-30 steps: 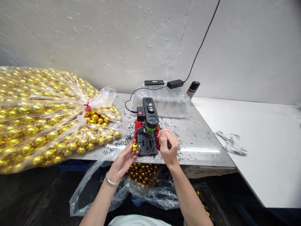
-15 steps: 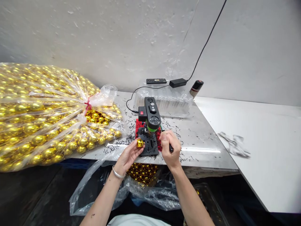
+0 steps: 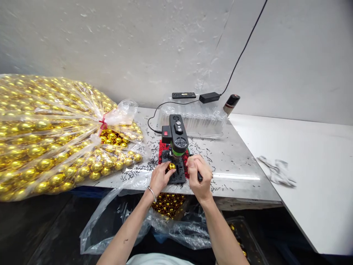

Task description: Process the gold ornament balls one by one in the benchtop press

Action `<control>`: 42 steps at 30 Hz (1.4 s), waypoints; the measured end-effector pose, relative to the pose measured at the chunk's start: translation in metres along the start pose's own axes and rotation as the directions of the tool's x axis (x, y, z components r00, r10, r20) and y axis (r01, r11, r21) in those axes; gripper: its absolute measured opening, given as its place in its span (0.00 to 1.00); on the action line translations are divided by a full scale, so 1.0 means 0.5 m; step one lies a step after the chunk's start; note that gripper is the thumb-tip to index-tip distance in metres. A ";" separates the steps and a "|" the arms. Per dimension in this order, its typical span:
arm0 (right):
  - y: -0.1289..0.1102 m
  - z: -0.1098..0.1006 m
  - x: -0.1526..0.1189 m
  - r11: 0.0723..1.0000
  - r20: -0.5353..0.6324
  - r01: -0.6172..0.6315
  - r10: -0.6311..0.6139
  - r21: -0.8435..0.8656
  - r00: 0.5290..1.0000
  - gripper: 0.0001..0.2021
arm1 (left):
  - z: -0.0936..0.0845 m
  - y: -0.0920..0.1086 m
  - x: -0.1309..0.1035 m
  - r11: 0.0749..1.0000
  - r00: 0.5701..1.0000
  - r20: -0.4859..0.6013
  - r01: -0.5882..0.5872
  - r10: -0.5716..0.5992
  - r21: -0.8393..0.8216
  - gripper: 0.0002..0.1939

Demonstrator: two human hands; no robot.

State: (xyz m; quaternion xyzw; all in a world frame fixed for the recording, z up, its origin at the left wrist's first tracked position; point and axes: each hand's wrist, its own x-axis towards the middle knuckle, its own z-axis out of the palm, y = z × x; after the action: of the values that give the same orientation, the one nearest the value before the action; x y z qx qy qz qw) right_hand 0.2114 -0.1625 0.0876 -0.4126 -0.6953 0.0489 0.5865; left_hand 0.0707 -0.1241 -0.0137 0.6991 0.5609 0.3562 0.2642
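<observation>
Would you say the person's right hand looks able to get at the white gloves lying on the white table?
Probably not at once: the right hand is closed on the machine's black lever, and the white gloves lie well off to its right, though nothing stands between.

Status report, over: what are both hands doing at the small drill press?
Left hand pinches gold ball on black base plate, under the drill head. Right hand grips the lever handle. Black shavings litter the table.

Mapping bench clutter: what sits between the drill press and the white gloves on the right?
Head view: between the drill press and the gloves lies only bare steel table strewn with black shavings, then the white table's edge.
</observation>
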 end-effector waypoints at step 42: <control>0.007 0.008 0.016 0.999 -0.071 -0.032 0.034 0.023 0.997 0.13 | 0.025 -0.001 -0.021 0.994 0.979 -0.172 -0.112 0.113 0.015 0.14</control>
State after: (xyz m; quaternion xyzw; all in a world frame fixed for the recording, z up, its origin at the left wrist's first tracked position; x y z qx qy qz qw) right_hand 0.2102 -0.1535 0.0905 -0.4190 -0.6663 0.0513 0.6147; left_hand 0.0792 -0.1338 -0.0236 0.6968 0.5424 0.4281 0.1922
